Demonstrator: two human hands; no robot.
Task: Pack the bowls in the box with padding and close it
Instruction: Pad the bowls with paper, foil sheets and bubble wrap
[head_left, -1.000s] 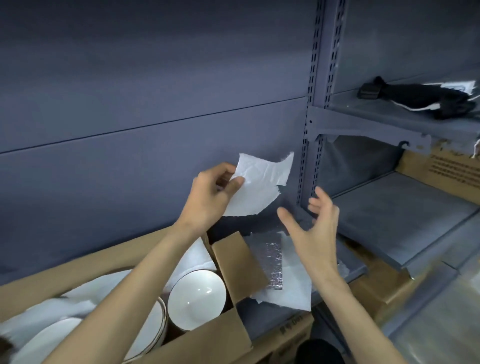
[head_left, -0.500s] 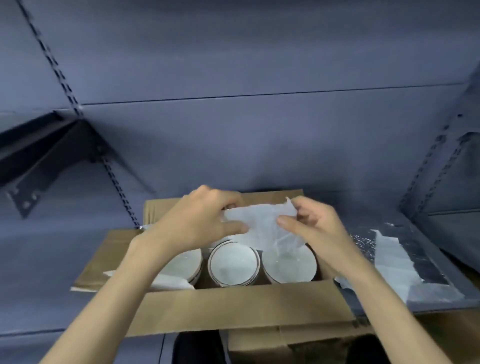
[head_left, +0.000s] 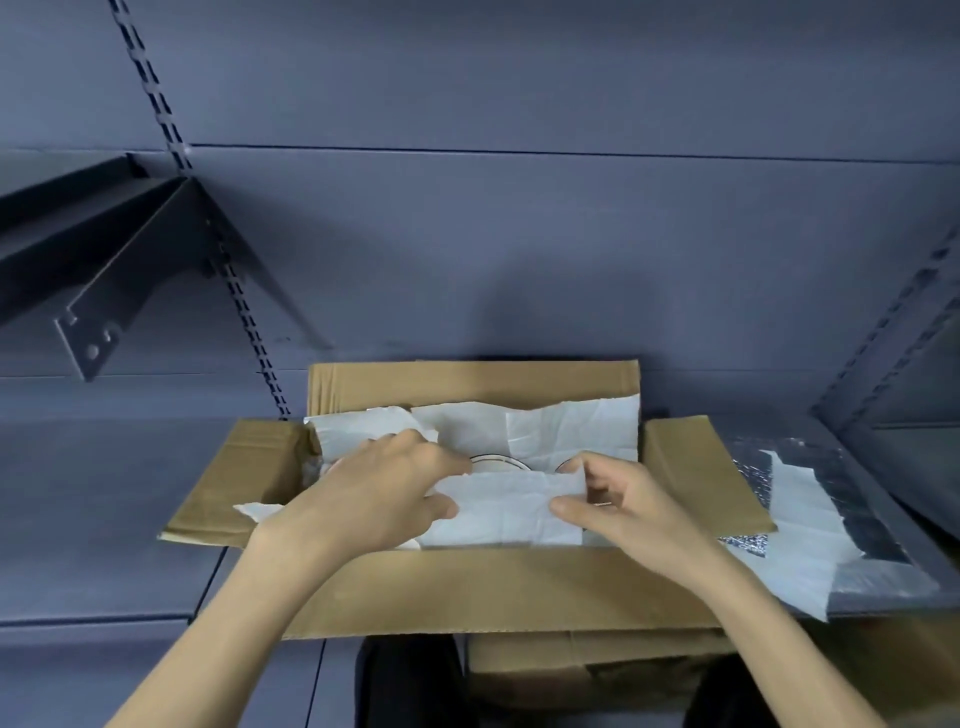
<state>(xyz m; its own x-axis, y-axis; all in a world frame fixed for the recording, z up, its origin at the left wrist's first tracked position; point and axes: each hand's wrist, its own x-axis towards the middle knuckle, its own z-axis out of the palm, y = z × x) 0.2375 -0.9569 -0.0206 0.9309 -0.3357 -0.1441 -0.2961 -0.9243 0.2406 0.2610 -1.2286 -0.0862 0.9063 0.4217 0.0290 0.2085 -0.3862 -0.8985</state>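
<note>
Hands (head_left: 384, 493) (head_left: 628, 499) pinch paper (head_left: 504, 512) covering boxed bowls (head_left: 493, 462).

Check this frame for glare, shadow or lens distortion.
Head view: dim, even light; wide-angle bending curves the slotted shelf upright; soft shadow on the wall above the open brown cardboard box; silver foil padding sheet glints faintly, no blown-out glare.

One head-worn view — looking forward and down, close over the box (head_left: 498, 592) on the shelf.

Grey metal shelving (head_left: 467, 234) — slotted upright (head_left: 156, 98), bracket (head_left: 130, 270) — second carton (head_left: 582, 670) below.
</note>
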